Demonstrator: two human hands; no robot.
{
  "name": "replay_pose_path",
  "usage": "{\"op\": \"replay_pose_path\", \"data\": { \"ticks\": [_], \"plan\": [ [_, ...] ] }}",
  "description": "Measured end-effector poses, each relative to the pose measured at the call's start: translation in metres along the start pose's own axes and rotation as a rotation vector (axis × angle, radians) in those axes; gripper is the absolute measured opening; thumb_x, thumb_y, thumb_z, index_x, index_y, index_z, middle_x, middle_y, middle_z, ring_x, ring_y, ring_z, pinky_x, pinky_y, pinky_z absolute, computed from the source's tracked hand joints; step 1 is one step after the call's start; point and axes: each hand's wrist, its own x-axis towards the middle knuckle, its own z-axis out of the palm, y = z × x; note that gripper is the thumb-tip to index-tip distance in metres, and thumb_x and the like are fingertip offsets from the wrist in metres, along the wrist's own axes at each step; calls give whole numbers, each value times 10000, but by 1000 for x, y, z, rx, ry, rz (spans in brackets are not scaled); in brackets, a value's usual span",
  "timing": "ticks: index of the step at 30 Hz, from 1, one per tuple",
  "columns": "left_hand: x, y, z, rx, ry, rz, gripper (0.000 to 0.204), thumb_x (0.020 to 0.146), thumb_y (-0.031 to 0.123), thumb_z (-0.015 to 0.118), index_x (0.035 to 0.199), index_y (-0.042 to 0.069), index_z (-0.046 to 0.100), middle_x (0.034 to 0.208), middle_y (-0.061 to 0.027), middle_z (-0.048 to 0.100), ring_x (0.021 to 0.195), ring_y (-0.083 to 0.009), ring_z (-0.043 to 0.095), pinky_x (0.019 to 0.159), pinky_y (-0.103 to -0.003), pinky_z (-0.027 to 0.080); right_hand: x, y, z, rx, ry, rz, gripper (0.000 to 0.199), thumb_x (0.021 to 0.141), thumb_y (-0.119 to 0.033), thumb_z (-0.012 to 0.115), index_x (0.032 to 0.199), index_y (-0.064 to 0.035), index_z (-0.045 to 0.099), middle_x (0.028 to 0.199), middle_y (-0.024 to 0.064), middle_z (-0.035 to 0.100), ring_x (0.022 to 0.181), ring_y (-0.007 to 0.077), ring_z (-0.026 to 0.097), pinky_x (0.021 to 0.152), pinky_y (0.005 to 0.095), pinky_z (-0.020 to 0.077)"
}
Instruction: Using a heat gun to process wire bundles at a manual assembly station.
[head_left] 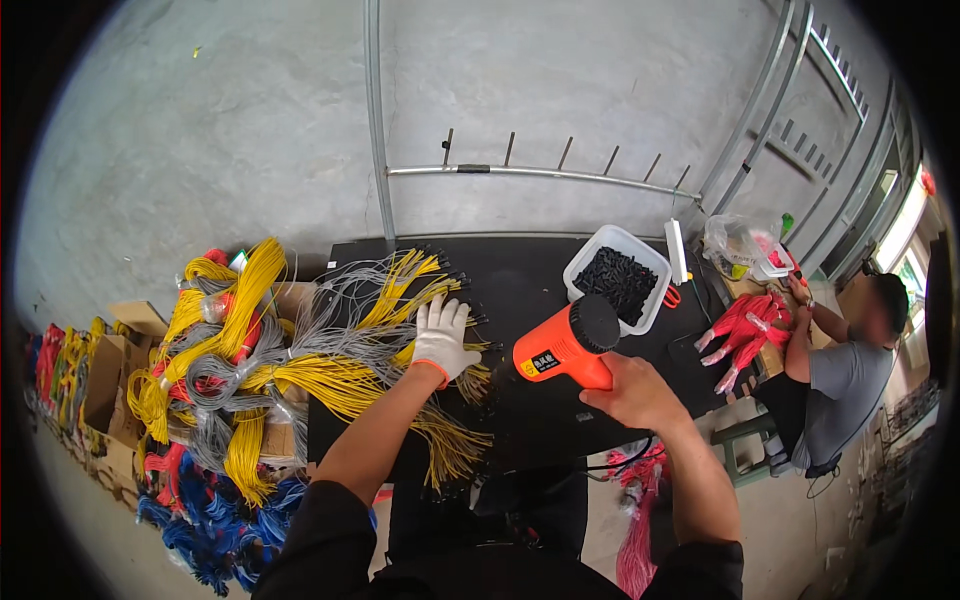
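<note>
My right hand, bare, is wrapped round the handle of an orange heat gun with a black round rear end. The gun is held over the black table, its orange front toward my left hand. My left hand wears a white glove with an orange cuff. Its fingers are spread and lie flat on the ends of the yellow and grey wires. The yellow wires and grey wires fan out across the table's left side, with small black tips along their right ends.
A white tub of small black pieces stands at the table's back right. Red wire bundles lie beyond it, near a seated person. Coiled wire bundles heap up at left. A metal rack with pegs stands behind.
</note>
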Motion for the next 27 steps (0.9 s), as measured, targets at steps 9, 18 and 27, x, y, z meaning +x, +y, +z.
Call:
{"op": "replay_pose_path", "data": {
  "ticks": [9, 18, 27],
  "plan": [
    [4, 7, 3, 16, -24, -109, 1161, 788, 582, 824, 1667, 47, 287, 1731, -170, 278, 1627, -434, 132, 1318, -580, 90, -4, -7, -2, 42, 3, 44, 459, 843, -299, 819, 1152, -4, 652, 928, 255, 741, 932, 478, 706, 854, 550, 552],
    [-25, -11, -13, 23, -194, 100, 1146, 809, 612, 788, 1670, 41, 290, 1730, -177, 283, 1633, -426, 127, 1317, -574, 111, -6, 0, -4, 33, -77, 17, 450, 853, -303, 813, 1137, 3, 643, 928, 271, 734, 969, 477, 703, 888, 546, 549],
    [5, -22, 26, -32, 157, -62, 1157, 757, 614, 824, 1631, 23, 352, 1687, -192, 360, 1607, -428, 197, 1314, -564, 136, -8, -13, 3, -67, 36, 55, 463, 835, -297, 832, 1126, 3, 634, 919, 268, 732, 943, 494, 695, 864, 557, 553]
  ]
}}
